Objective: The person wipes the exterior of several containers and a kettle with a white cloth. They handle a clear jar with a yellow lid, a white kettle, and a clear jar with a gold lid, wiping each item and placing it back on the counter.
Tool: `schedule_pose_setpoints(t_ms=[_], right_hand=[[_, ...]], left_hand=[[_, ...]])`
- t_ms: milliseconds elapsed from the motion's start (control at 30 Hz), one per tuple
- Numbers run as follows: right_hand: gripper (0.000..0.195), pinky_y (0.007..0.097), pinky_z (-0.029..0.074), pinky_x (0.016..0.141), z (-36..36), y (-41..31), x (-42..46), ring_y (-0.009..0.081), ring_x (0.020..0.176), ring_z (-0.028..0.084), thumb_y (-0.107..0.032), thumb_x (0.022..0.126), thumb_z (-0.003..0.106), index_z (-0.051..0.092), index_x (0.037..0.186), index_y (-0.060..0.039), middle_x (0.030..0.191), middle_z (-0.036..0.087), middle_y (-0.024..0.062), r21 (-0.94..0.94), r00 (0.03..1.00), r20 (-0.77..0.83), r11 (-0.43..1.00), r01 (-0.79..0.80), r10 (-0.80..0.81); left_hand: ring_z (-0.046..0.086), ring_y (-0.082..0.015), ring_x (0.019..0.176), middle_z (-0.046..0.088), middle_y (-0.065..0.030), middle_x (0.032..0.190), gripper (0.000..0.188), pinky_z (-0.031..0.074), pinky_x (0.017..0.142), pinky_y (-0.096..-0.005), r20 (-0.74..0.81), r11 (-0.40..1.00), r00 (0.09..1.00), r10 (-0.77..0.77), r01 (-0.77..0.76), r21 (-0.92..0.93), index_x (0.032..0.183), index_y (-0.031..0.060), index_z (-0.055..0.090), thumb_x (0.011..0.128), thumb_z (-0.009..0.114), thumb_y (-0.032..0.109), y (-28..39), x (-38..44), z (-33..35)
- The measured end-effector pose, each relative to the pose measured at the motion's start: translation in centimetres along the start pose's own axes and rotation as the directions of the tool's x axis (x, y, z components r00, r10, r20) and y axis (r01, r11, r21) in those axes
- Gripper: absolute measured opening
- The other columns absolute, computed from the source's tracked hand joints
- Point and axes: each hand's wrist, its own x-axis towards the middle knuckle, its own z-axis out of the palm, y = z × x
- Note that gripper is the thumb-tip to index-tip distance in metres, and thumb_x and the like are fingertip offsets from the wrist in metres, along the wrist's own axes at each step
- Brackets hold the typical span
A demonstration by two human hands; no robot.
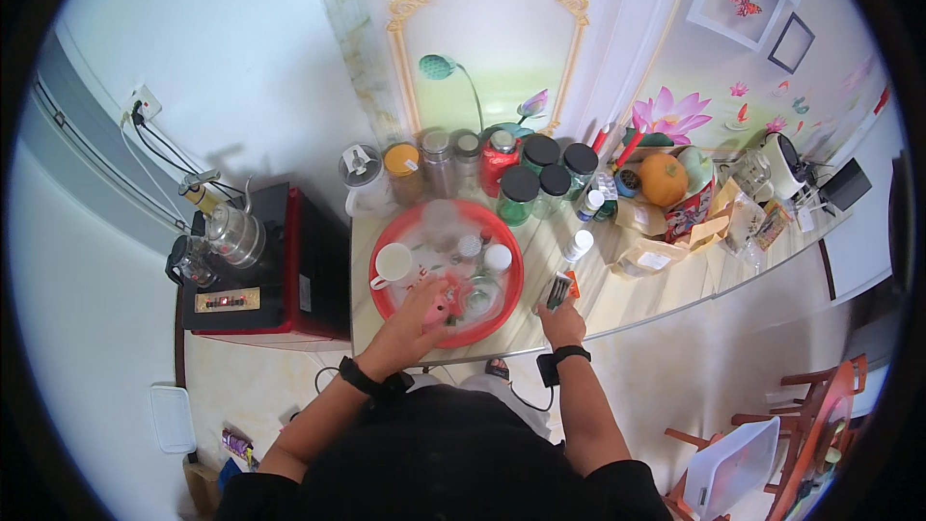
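Observation:
My left hand [414, 320] reaches over the near part of a round red-rimmed tray [518, 268], its fingers and thumb around a small pink object [436, 313]. Beside that object lies a clear glass vessel [480, 297]. The tray also holds a white mug [395, 261], a white round-topped item [498, 257] and a perforated white lid [469, 246]. Right of the tray, my right hand [564, 324] grips a small dark, pale-edged box [558, 291] at the counter. An orange packet [574, 285] shows just beyond the fingers.
Jars with black lids [519, 184], a red canister [500, 159] and a white jug [362, 174] line the wall. White bottles [579, 246], paper bags [651, 257] and an orange pumpkin [663, 179] stand rightward. A glass kettle [235, 235] sits on a black-topped cabinet [282, 311] at left.

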Motion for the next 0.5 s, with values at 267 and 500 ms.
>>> schedule_pose_setpoints(t_ms=[267,500], right_hand=[[0.063,0.0527,0.055,0.085,-4.3,7.7,2.5,0.0452,0.097,0.069,-0.050,0.084,0.068,0.051,0.118,0.0010,0.106,0.070,0.0277,0.020,1.000,-0.006,1.000,0.023,-0.023],[0.059,0.0547,0.055,0.081,-7.5,15.4,7.8,0.0467,0.094,0.068,-0.044,0.083,0.073,0.046,0.118,-0.0042,0.107,0.067,0.0255,-0.061,0.987,-0.158,0.998,0.012,-0.022]], left_hand=[[0.040,-0.0329,0.144,0.039,-0.0207,0.156,0.073,0.037,0.115,-0.0412,-0.048,0.998,0.997,-0.059,0.060,0.021,0.150,0.0027,0.039,0.090,0.075,0.025,2.4,2.7,3.8],[0.036,-0.0397,0.145,0.038,-0.0252,0.155,0.070,0.030,0.119,-0.0447,-0.015,0.998,0.998,-0.058,0.058,0.029,0.149,0.0039,0.040,0.092,0.072,0.029,3.0,4.9,7.7]])
